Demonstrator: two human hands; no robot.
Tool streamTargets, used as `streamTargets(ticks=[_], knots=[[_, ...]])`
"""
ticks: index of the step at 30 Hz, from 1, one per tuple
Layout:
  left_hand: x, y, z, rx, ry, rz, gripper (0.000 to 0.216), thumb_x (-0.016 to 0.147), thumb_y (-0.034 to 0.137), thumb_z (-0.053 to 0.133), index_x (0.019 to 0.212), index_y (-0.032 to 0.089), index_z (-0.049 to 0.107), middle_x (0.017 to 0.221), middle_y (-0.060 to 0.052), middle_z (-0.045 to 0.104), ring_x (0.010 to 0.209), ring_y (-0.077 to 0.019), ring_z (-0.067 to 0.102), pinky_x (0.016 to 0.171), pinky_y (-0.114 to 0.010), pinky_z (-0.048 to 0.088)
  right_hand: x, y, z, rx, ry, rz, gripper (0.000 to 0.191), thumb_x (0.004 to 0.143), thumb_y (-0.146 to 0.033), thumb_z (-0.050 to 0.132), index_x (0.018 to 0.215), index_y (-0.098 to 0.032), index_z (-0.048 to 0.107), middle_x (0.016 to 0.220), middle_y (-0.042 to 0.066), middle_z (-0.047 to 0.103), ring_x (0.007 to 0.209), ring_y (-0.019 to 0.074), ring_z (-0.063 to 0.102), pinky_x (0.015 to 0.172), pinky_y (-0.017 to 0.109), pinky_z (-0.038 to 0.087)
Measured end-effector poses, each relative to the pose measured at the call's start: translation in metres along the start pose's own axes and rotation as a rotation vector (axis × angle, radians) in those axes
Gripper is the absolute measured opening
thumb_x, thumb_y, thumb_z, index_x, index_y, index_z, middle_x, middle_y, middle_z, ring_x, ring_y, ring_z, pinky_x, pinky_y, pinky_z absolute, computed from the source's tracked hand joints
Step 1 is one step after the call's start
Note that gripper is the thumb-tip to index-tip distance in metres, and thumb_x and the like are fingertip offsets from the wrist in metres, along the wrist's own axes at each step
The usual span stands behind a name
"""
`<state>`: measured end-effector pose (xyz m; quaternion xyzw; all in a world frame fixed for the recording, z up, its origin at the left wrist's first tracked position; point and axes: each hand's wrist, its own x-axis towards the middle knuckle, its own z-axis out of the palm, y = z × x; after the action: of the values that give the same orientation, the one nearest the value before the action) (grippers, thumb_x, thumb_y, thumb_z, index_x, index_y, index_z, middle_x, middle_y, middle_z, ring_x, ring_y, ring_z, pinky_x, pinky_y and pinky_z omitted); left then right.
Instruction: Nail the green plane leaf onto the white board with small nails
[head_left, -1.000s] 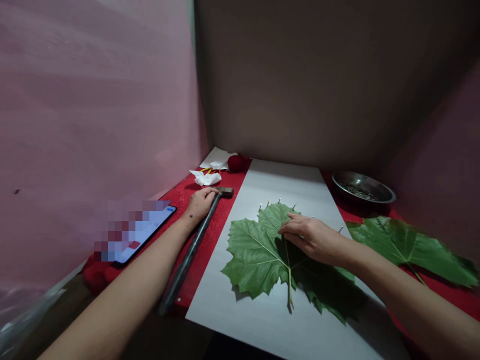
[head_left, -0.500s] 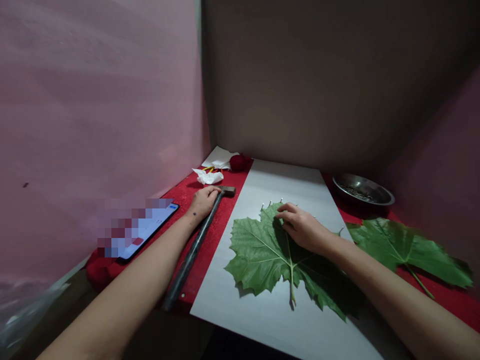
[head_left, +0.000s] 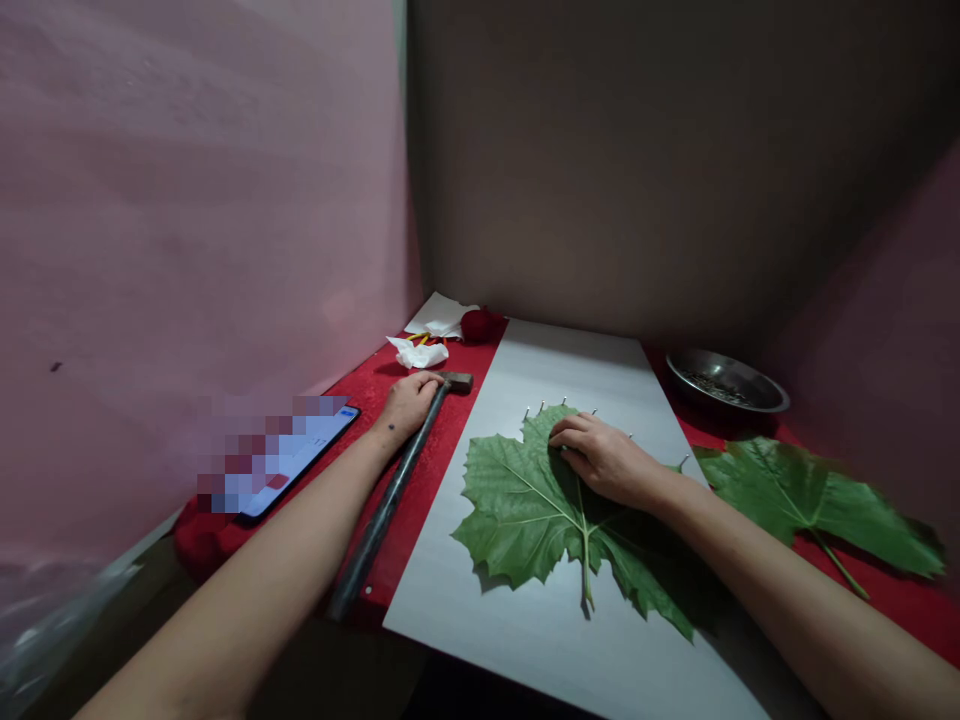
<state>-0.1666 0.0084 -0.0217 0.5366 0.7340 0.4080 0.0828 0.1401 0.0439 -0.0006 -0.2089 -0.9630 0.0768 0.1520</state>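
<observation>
A large green lobed leaf (head_left: 517,500) lies on a pale board (head_left: 555,365), its stalk pointing toward me. My right hand (head_left: 604,455) rests on the leaf's upper part with fingers bent, a gap showing between thumb and fingers. Several nails (head_left: 564,402) stand upright along the leaf's far edge, some partly behind that hand. To the left, a hammer (head_left: 397,485) with a long dark handle lies on the red cloth. My left hand (head_left: 409,402) is closed at the hammer's neck, fingertips against the head (head_left: 459,382).
A metal bowl (head_left: 776,400) containing many small nails sits at the right, behind a second green leaf (head_left: 832,500). On the left lies a phone (head_left: 300,465). Crumpled white tissue (head_left: 420,353) and a red ball-like item (head_left: 480,324) are at the back. Walls close in on three sides.
The right hand has shifted slightly and lowered onto the leaf, its fingers more bent. My left hand and the hammer stay put.
</observation>
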Motion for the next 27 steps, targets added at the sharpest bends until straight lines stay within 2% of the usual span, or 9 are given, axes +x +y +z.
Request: streamTargets(ticks=[5,11,19,24,27], knots=[[0.0000,0.0001,-0.0004,0.003,0.000,-0.004,0.032,0.079,0.028,0.045,0.093,0.016,0.071,0.069,-0.002,0.067,0.067,-0.0179,0.059,0.066,-0.025,0.044,-0.0020,0.0011,0.0028,0.009,0.030,0.025,0.026,0.082,-0.008,0.043,0.096,-0.019,0.063,0.105,0.008,0.059,0.095,0.0196,0.055,0.082,0.034,0.047],[-0.0004,0.0011,-0.0004,0.015,0.002,-0.005,0.032,0.079,0.027,0.044,0.094,0.016,0.071,0.068,-0.002,0.067,0.067,-0.0181,0.060,0.067,-0.025,0.044,-0.0026,-0.0016,0.0028,-0.010,0.039,0.136,0.034,0.082,-0.012,0.045,0.112,-0.020,0.058,0.122,0.010,0.051,0.103,0.0214,0.054,0.083,0.035,0.048],[-0.0005,0.0022,-0.0011,0.058,-0.010,-0.001,0.033,0.081,0.027,0.043,0.096,0.016,0.070,0.075,-0.003,0.069,0.070,-0.0178,0.061,0.068,-0.024,0.045,0.0015,-0.0004,0.0083,-0.075,0.071,-0.015,0.033,0.079,-0.007,0.045,0.106,-0.016,0.062,0.106,0.010,0.060,0.103,0.0246,0.046,0.089,0.042,0.044],[-0.0011,0.0037,-0.0018,0.131,-0.022,0.007,0.034,0.084,0.027,0.041,0.101,0.016,0.068,0.090,-0.005,0.070,0.081,-0.0193,0.063,0.075,-0.025,0.045,0.0020,0.0025,0.0067,-0.035,0.038,0.020,0.030,0.082,-0.010,0.044,0.106,-0.015,0.062,0.107,0.011,0.060,0.099,0.0234,0.048,0.087,0.041,0.045],[-0.0039,0.0052,-0.0056,0.211,-0.027,0.000,0.034,0.083,0.034,0.044,0.106,0.018,0.064,0.102,-0.008,0.068,0.093,-0.0227,0.061,0.081,-0.028,0.044,0.0036,0.0067,0.0069,-0.007,0.038,0.060,0.029,0.086,-0.012,0.041,0.106,-0.017,0.061,0.105,0.009,0.061,0.097,0.0213,0.051,0.085,0.037,0.045]])
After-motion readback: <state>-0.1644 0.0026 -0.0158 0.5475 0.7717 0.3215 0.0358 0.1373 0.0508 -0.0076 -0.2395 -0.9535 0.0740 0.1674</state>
